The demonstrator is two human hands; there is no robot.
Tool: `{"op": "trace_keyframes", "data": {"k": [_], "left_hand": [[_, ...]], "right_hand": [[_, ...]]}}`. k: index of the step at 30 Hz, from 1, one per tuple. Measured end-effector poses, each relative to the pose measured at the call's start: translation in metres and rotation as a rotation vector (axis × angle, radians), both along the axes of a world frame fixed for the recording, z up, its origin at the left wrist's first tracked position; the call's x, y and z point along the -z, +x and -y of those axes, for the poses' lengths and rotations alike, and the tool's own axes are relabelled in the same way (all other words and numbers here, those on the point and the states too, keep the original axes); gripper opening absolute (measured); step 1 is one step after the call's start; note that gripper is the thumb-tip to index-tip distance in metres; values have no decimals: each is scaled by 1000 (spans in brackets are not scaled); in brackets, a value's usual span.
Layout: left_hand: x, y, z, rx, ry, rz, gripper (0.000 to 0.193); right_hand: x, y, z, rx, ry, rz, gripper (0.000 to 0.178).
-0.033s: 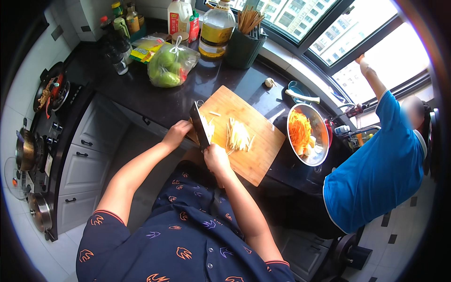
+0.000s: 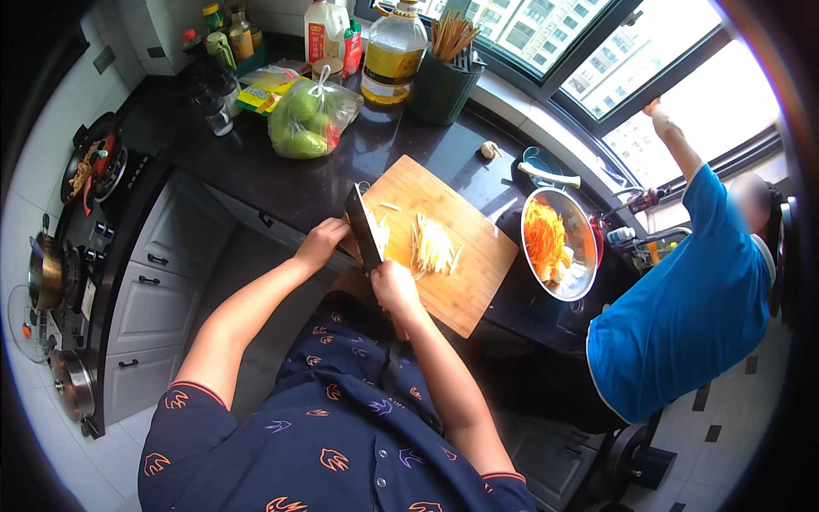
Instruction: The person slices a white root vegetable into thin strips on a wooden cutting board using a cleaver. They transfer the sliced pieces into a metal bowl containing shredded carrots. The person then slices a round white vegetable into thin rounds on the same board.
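Observation:
My right hand [image 2: 395, 288] is closed round the handle of a kitchen cleaver [image 2: 363, 226]. Its dark blade stands on edge over the left part of a wooden cutting board [image 2: 473, 299]. On the blade's left side is my left hand [image 2: 322, 243], fingers bent together at the board's edge; whatever they press on is hidden. Pale cut strips [image 2: 383, 235] lie just right of the blade. A larger pile of pale yellow strips [image 2: 433, 246] rests mid-board. Right of the board, a metal bowl [image 2: 583, 239] holds orange shreds [image 2: 543, 235] and pale chunks [image 2: 560, 271].
A person in a blue shirt [image 2: 682, 316] stands at right, one arm raised to the window. Behind the board are a bag of green produce [image 2: 307, 124], an oil jug [image 2: 392, 60], a chopstick holder [image 2: 444, 90] and a garlic bulb [image 2: 490, 150]. Pans [image 2: 47, 277] sit at left.

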State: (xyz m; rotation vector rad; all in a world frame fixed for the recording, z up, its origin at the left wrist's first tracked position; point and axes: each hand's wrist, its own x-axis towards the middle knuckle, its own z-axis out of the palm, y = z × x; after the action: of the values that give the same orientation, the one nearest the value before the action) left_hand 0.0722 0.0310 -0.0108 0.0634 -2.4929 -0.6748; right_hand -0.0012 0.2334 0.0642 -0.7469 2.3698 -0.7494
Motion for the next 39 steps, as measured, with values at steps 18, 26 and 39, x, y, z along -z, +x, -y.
{"op": "trace_keyframes", "data": {"k": [18, 26, 39], "left_hand": [[-72, -8, 5, -228, 290, -2, 6], [-137, -27, -32, 263, 131, 156, 11], [-99, -70, -61, 480, 135, 407, 20]], "right_hand": [[-33, -30, -88, 83, 64, -705, 28], [-16, -45, -123, -36, 49, -1124, 27], [-7, -47, -138, -82, -38, -1131, 27]]}}
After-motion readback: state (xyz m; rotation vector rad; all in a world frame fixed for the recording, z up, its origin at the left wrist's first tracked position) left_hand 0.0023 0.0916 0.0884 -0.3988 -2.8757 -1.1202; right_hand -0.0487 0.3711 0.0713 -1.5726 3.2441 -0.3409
